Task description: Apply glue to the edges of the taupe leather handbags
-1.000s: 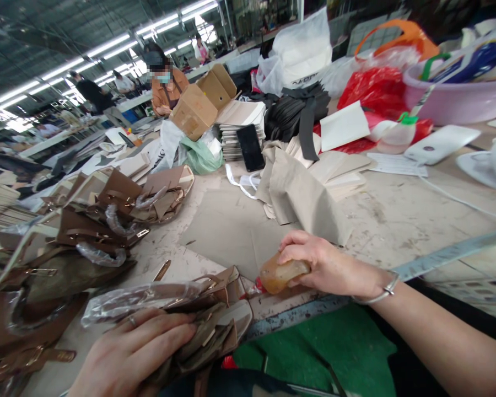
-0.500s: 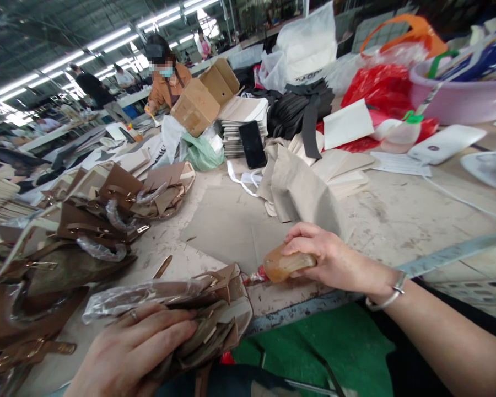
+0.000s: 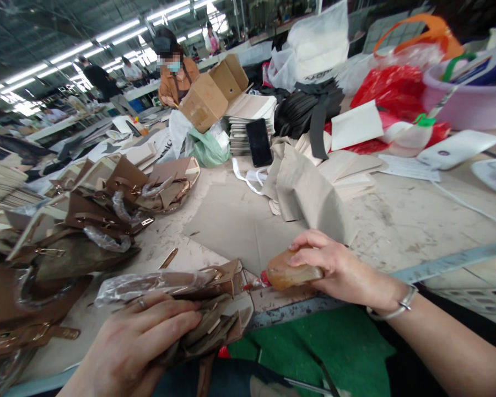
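A brown handbag (image 3: pixel 223 286) lies on its side at the table's front edge, its pale lining showing at the open end. My left hand (image 3: pixel 149 325) presses over its olive-brown inner folds, fingers curved round them. A strap in clear plastic wrap (image 3: pixel 152 281) runs along its upper side. My right hand (image 3: pixel 326 264) grips a translucent amber squeeze bottle (image 3: pixel 287 273), tilted almost level. The bottle's red-stained nozzle (image 3: pixel 258 281) points left at the bag's open end; whether it touches is unclear.
Several similar bags (image 3: pixel 107 209) lie in a row on the left. Beyond a grey sheet (image 3: pixel 227 226) stand a black phone (image 3: pixel 259 142), a stack of pale panels (image 3: pixel 252 110) and a cardboard box (image 3: pixel 206 99). A purple basin (image 3: pixel 467 102) sits at right. A co-worker (image 3: pixel 177 77) is behind.
The whole view has shifted slightly. Both hands keep their holds on the bag and bottle, with the bottle's nozzle still by the bag's open end. The co-worker's arm has moved.
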Motion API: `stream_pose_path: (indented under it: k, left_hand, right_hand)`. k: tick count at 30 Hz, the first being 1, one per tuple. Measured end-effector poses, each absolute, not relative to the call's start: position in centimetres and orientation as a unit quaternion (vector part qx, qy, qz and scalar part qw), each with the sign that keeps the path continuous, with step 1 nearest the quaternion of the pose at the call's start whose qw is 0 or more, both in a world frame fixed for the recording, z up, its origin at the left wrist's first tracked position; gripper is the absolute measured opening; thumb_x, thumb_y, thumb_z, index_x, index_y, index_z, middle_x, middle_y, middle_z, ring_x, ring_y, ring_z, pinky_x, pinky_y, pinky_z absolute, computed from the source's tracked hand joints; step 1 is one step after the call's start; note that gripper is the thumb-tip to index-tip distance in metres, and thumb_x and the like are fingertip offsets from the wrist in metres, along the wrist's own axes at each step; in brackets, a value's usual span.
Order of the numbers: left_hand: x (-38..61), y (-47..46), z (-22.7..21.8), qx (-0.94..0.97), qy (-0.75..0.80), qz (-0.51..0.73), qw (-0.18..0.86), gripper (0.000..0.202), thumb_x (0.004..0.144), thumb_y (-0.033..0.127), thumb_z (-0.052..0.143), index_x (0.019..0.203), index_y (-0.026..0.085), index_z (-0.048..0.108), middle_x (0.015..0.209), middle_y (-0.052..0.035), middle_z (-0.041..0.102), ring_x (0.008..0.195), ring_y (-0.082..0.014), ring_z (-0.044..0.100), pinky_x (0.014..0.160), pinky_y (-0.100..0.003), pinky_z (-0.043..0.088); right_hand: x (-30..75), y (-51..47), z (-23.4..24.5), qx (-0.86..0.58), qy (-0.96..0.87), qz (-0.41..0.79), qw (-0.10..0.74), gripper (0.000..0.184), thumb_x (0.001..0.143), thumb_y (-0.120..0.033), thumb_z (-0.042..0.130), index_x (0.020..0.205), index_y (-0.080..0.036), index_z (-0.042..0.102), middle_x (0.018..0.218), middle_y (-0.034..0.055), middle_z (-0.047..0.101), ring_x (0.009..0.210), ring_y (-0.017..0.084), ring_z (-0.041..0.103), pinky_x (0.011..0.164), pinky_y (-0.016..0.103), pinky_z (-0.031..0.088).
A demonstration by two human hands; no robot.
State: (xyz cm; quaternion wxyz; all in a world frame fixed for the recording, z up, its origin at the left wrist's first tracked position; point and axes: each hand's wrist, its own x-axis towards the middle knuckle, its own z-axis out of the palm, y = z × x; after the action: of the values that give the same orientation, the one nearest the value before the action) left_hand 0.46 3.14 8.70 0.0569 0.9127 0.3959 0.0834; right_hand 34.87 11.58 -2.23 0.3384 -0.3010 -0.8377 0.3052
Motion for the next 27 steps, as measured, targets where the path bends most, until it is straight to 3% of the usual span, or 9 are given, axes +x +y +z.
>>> stream_pose_path:
  k: [5,10,17,23,27]
  left_hand:
    - [0.7,3.2,8.8,0.912,0.398,0.083,0.049,0.039,0.084,0.006,0.042,0.113,0.027,0.058,0.104,0.0007,0.074,0.098,-0.0121,0.067,0.088,-0.017,0.049]
    - [0.8,3.3,9.0,0.913,0.396,0.086,0.040,0.041,0.082,0.006,0.044,0.113,0.028,0.058,0.105,0.0033,0.074,0.101,-0.0095,0.065,0.092,-0.013,0.046]
    - [0.6,3.0,8.7,0.911,0.397,0.087,0.063,0.041,0.083,0.006,0.044,0.115,0.027,0.060,0.105,-0.0010,0.074,0.098,-0.0147,0.067,0.085,-0.020,0.051]
    - [0.0,2.8,8.5,0.906,0.410,0.089,0.058,0.038,0.086,0.006,0.045,0.114,0.026,0.062,0.111,0.0000,0.072,0.105,-0.0139,0.062,0.089,-0.020,0.046]
    - [-1.0,2.3,9.4,0.904,0.407,0.129,-0.003,0.031,0.092,0.012,0.046,0.111,0.026,0.066,0.110,-0.0008,0.072,0.103,-0.0175,0.060,0.087,-0.026,0.046]
  right_hand:
    - [34.9,11.4,-2.4,-0.289,-0.847,0.320,0.311,0.040,0.067,0.005,0.064,0.095,-0.023,0.065,0.107,0.0043,0.056,0.098,0.019,0.059,0.083,0.028,0.049]
    - [34.7,11.4,-3.1,-0.300,-0.833,0.304,0.352,0.035,0.072,0.001,0.066,0.099,-0.022,0.064,0.111,0.0064,0.053,0.102,0.021,0.057,0.085,0.031,0.049]
    - [34.6,11.3,-3.1,-0.298,-0.838,0.331,0.316,0.045,0.066,0.007,0.068,0.099,-0.023,0.063,0.111,0.0043,0.054,0.102,0.019,0.057,0.086,0.029,0.048]
    - [34.6,11.8,-3.7,-0.321,-0.805,0.310,0.391,0.032,0.078,-0.014,0.076,0.106,-0.025,0.063,0.115,0.0068,0.052,0.103,0.021,0.058,0.085,0.031,0.052]
    - [34.8,12.1,-3.3,-0.308,-0.784,0.330,0.427,0.032,0.081,-0.018,0.076,0.109,-0.026,0.063,0.116,0.0067,0.051,0.104,0.021,0.058,0.085,0.030,0.053]
